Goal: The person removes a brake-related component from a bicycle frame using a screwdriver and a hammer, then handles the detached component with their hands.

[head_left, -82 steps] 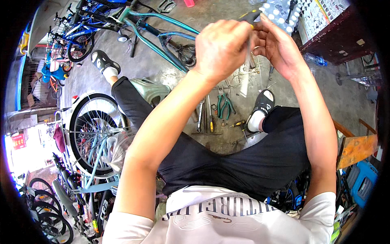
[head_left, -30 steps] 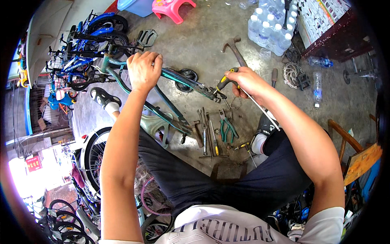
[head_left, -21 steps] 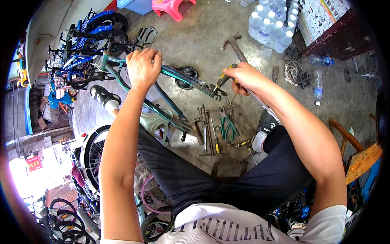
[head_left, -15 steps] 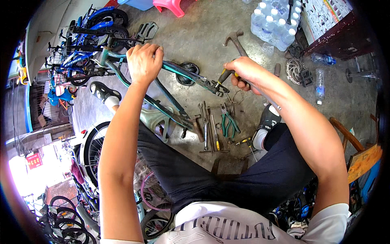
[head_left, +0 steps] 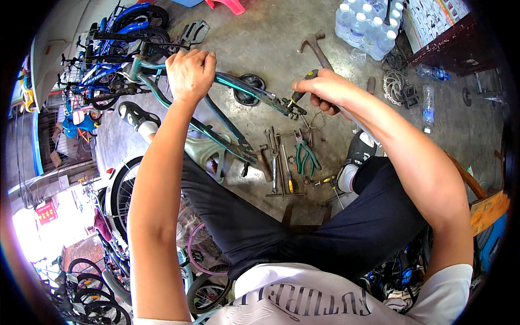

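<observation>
My left hand (head_left: 189, 76) is wrapped round the top tube of a dark teal bicycle frame (head_left: 238, 91). The frame lies tilted across the space before me, wheels off. In my right hand (head_left: 330, 93) is a screwdriver (head_left: 307, 84) with a black and yellow handle. Its lower end meets the metal fittings (head_left: 292, 107) at the frame's right end; the tip itself is hard to see. A claw hammer (head_left: 314, 44) shows just beyond that hand, its handle running behind the fingers. Along the right forearm a grey metal shaft shows; whether it belongs to the hammer I cannot tell.
Green-handled pliers (head_left: 307, 154), wrenches (head_left: 273, 160) and a yellow-handled screwdriver (head_left: 289, 179) lie on the floor between my feet. A small black wheel (head_left: 249, 90) is behind the frame. Bottled water (head_left: 365, 30) stands far right, near a brake disc (head_left: 395, 86). Bicycles (head_left: 108, 65) crowd the left.
The screwdriver has turned in my right hand, so its handle end now rises above the thumb. My left hand keeps its hold on the frame. The whole view has shifted slightly.
</observation>
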Demonstrator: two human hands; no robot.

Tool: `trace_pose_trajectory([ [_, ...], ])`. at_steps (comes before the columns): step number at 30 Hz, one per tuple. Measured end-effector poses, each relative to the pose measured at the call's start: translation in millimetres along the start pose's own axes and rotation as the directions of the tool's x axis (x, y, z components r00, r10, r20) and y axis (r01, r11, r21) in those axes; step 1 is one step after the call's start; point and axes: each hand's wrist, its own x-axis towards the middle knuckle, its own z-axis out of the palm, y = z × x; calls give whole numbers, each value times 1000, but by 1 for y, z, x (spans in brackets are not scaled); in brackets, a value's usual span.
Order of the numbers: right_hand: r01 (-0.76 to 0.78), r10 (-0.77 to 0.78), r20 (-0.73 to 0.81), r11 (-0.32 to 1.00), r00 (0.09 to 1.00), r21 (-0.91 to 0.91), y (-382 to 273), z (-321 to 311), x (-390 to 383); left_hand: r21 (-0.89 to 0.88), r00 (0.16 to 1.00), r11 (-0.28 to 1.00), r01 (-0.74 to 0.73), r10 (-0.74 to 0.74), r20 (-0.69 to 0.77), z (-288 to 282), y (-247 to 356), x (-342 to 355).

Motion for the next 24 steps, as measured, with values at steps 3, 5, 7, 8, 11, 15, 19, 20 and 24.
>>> trace_pose_trajectory([
  [3, 43, -37, 68, 996, 997, -83, 0, -6, -10, 11, 999, 1000, -13, 12, 30, 0, -2, 1],
  [5, 57, -57, 14, 995, 998, -79, 1, -3, -21, 7, 1000, 1000, -6, 6, 16, 0, -1, 2],
  [7, 70, -72, -15, 992, 997, -106, 1, -1, -37, 21, 1000, 1000, -14, 14, -2, 3, -4, 0],
  [8, 62, -62, 0, 988, 998, -144, -2, -3, -42, 25, 1000, 1000, -17, 17, -10, 4, -5, -1],
  [11, 57, -52, 25, 953, 998, -297, -2, -7, -44, 37, 1000, 999, -14, 15, -19, 5, -4, 0],
  [15, 171, -192, 10, 850, 981, -498, 10, -11, -25, 8, 999, 1000, 17, -17, -40, 6, -2, -1],
  [19, 274, -509, 42, 391, 860, -879, 70, -21, 12, 33, 1000, 999, -7, 7, -16, 9, -8, 5],
  [20, 316, -613, 41, 348, 789, -883, 75, -19, 8, 45, 999, 999, -21, 23, -32, 11, -9, 5],
  [24, 378, -697, 85, 279, 712, -883, 75, -33, -3, 20, 997, 1000, -14, 16, -76, 7, 1, 6],
])
